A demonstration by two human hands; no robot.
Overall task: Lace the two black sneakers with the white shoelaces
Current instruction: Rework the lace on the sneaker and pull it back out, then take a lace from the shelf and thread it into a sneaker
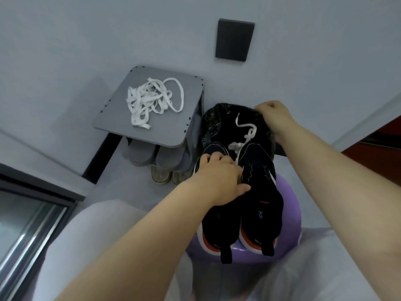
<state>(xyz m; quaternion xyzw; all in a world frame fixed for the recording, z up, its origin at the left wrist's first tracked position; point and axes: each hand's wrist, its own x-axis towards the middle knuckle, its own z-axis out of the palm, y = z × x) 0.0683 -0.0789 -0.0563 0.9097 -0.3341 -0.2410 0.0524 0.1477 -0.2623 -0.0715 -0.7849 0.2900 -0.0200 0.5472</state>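
1. While both sneakers lie side by side on a purple stool [290,205], heels toward the person and toes toward a bin, the left hand [219,177] rests on top of the left sneaker [217,216].
2. Its fingers are curled together over the front of that shoe's upper, gripping it, and the thumb reaches across to the right sneaker [262,192].
3. Neither shoe shows a lace through its eyelets. The heel tabs hang over the stool's near edge.
4. Just beyond the toes stands the bin, lined with a black bag [208,122].
5. Inside it lie a white strand [247,129] and some crumpled white bits. Whether the strand is a shoelace cannot be told.
6. The right hand [273,114] is at the bin's far rim, with its fingers bunched closed on the edge of the black bag.
7. Left of the bin stands a grey shelf unit [169,131].
8. The white shoelaces [152,101] lie in a loose tangle on its top board, well apart from both hands and from the sneakers.
9. Below the top board sits a pair of grey slippers [141,153], and under those, on the floor, a pair of pale canvas shoes [160,175].
10. A dark rectangular panel [234,39] is fixed to the wall above the bin.
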